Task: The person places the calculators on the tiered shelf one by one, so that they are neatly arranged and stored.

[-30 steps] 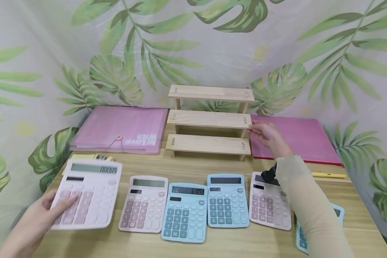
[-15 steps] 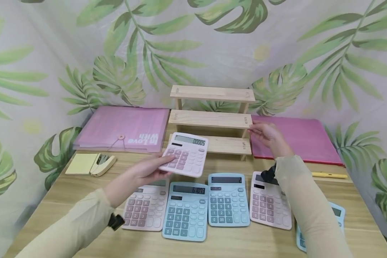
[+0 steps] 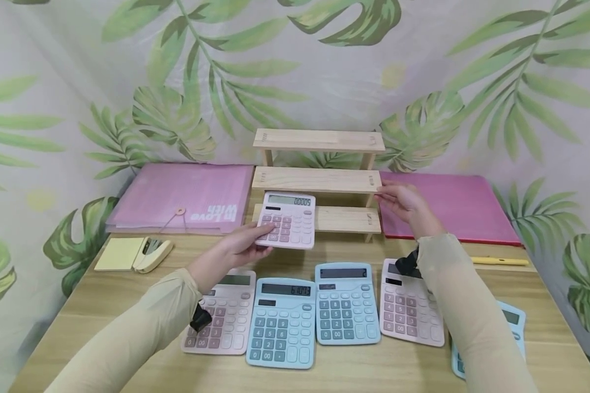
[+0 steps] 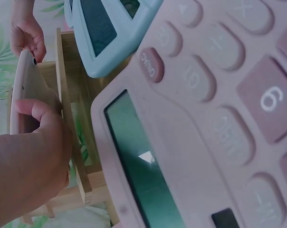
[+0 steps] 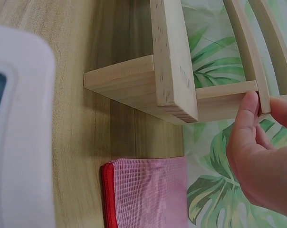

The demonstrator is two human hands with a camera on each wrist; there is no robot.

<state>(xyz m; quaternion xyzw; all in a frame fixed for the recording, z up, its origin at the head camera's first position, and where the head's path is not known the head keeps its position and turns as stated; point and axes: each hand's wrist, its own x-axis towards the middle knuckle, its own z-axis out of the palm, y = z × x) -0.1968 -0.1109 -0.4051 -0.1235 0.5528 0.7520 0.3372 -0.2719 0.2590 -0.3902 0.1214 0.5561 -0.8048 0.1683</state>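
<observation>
My left hand (image 3: 233,250) grips a pale pink calculator (image 3: 300,221) by its left side, thumb over the keys. The calculator is held tilted, screen up, in front of the lowest step of a three-step wooden rack (image 3: 319,179), hiding part of that step. In the left wrist view the same calculator (image 4: 27,88) appears edge-on in the hand. At the rack's right end my right hand (image 3: 407,204) pinches the end of the middle step between thumb and fingers. The right wrist view shows these fingers (image 5: 250,114) on the board's end.
In front lie a pink calculator (image 3: 232,322), two blue calculators (image 3: 281,327), (image 3: 347,305), another pink calculator (image 3: 408,316) and a blue one (image 3: 513,327) partly under my right sleeve. Around the rack are a pink folder (image 3: 187,191), yellow notes (image 3: 120,254), a stapler (image 3: 154,255), a pink mesh pouch (image 3: 452,207) and a yellow pen (image 3: 499,261).
My left hand has carried the pink calculator from the far left of the table rightward and forward to the rack's lowest step. The right hand stays at the middle step.
</observation>
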